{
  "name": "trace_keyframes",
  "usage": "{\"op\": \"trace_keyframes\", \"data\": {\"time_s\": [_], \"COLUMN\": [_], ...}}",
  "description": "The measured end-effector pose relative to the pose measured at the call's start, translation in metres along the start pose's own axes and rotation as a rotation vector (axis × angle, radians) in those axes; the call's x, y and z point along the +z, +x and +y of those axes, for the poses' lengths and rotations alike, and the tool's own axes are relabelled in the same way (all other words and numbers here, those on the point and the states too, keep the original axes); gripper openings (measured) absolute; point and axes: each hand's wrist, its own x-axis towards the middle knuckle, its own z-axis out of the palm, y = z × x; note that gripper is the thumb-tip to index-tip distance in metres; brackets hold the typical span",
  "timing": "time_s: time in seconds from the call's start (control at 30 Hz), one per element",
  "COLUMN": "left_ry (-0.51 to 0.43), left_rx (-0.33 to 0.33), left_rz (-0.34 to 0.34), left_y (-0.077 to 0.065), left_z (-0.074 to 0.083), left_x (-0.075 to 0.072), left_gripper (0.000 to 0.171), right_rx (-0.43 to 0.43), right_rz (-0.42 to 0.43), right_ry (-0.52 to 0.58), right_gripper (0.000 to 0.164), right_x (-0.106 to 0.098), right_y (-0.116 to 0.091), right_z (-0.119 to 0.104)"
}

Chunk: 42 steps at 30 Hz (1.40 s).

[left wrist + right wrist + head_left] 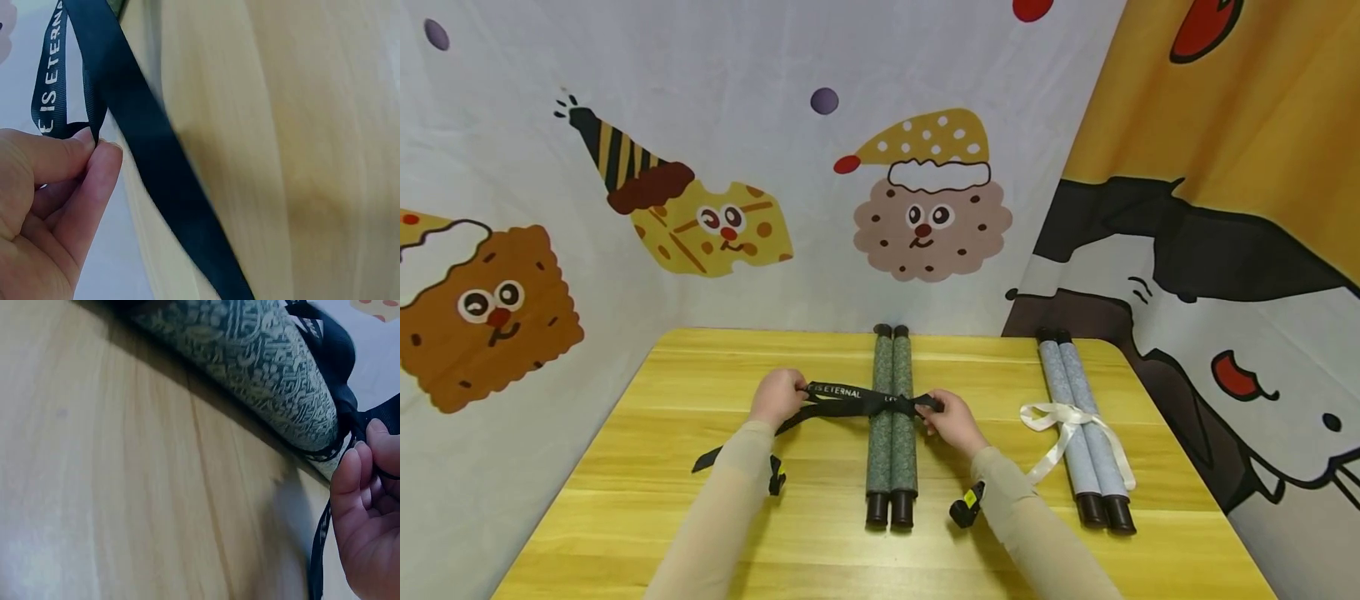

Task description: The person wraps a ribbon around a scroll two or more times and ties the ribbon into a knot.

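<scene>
Two green patterned scrolls with dark end knobs lie side by side on the table, bound by a black ribbon. White lettering runs along part of it. My left hand, left of the scrolls, pinches the end of a ribbon loop between thumb and fingers; a loose tail slants past it in the left wrist view. Just right of the scrolls, my right hand pinches the ribbon close to the knot. In the right wrist view the knot sits against the patterned scroll, and a thin tail hangs below the fingers.
A pair of pale blue scrolls tied with a white ribbon bow lies at the table's right side. Behind the wooden table hangs a white cloth printed with cartoon snacks. Black straps hang by both wrists.
</scene>
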Motion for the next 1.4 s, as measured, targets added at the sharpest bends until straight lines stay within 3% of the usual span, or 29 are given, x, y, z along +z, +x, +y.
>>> {"op": "trace_keyframes", "data": {"time_s": [0.1,0.4,0.67,1.17,1.3,1.4], "left_ry": [0.001,-0.015,0.0,0.067,0.055,0.006], "left_rx": [-0.007,-0.081,-0.12,-0.18,-0.184,-0.188], "left_rz": [0.002,-0.013,-0.006,-0.011,-0.011,0.003], "left_y": [-0.001,-0.005,-0.011,-0.013,-0.013,-0.015], "left_z": [-0.004,-0.019,-0.024,-0.034,-0.034,-0.034], "left_x": [-0.001,0.001,-0.003,-0.006,-0.005,-0.005], "left_gripper": [0.003,0.006,0.004,0.006,0.005,0.005], "right_rx": [0.008,-0.072,-0.029,-0.049,-0.083,-0.163], "right_rz": [0.008,0.005,0.017,0.077,0.118,0.14], "right_ry": [-0.005,-0.07,-0.137,-0.195,-0.228,-0.221], "right_gripper": [0.006,0.011,0.007,0.008,0.011,0.019], "right_x": [-0.001,-0.007,-0.009,-0.012,-0.014,-0.016], "right_y": [0.0,-0.006,-0.006,-0.007,-0.009,-0.012], "right_z": [0.001,0.0,-0.004,0.0,0.003,0.004]}}
